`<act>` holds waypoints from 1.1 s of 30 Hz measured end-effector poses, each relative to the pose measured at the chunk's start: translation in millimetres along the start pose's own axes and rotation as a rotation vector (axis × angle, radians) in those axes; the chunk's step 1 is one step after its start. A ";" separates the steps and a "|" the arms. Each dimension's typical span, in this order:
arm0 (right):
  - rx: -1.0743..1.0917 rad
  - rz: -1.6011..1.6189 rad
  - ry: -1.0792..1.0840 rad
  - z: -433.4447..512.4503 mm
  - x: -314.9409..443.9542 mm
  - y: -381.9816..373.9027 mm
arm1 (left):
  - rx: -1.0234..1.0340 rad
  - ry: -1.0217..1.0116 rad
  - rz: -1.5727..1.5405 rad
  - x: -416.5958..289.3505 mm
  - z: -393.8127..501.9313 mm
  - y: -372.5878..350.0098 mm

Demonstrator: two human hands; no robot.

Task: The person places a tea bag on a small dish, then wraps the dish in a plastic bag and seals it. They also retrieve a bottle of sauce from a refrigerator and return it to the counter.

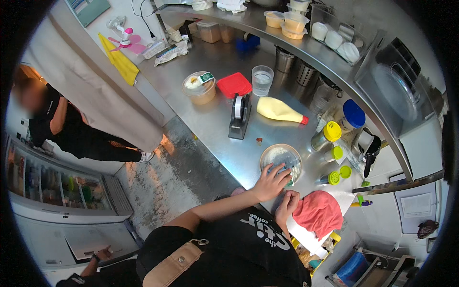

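Note:
My left hand (pixel 271 182) lies with spread fingers on the clear lid of a round plastic container (pixel 281 153) at the counter's near edge. Close beside it, my right hand (pixel 288 203) is curled; whether it pinches something small cannot be told. Right of that hand a crumpled red cloth (pixel 319 214) rests on white paper (pixel 346 201). Beyond the container stand a black tape dispenser (pixel 239 116), a yellow squeeze bottle (pixel 278 109) lying on its side, a glass of water (pixel 262 80), a red-lidded box (pixel 235 85) and another lidded round container (pixel 199 89).
Yellow- and green-topped shaker jars (pixel 332 131) stand at right under a raised steel shelf (pixel 322 59) holding tubs. Left of the steel counter (pixel 200 132) is concrete floor. A person (pixel 71 122) stands by a curtain (pixel 96 79); another person's hand (pixel 104 254) shows lower left.

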State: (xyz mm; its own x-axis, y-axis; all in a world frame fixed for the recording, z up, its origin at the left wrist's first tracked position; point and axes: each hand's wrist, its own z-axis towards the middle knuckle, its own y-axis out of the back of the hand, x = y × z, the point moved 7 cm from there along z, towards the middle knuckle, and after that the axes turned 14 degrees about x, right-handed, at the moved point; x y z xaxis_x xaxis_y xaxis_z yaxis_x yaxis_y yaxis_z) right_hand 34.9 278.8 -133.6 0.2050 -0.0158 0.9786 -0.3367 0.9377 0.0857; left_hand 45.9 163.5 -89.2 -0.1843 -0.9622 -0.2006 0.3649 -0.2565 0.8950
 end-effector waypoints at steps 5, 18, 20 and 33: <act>-0.004 -0.039 0.028 0.2 -1.7 2.0 | 0.017 -0.030 -0.036 2.7 -0.7 -0.8; -0.114 0.110 -0.055 -7.9 -37.3 8.8 | -0.389 0.244 -0.331 131.3 -37.3 60.4; -0.127 0.053 0.001 -8.0 -37.2 10.1 | -0.717 0.629 -0.251 212.9 -69.3 81.4; -0.154 0.123 -0.035 -5.6 -14.9 0.4 | -0.611 1.045 -1.080 444.7 -108.2 61.2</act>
State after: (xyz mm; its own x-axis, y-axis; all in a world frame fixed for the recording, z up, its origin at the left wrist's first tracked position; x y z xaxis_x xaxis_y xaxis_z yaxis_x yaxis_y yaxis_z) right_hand 36.8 281.3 -149.2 0.1381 0.0926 0.9861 -0.2123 0.9752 -0.0618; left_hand 85.0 -290.1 -166.8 -0.0075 0.1073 -0.9942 0.8196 -0.5690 -0.0676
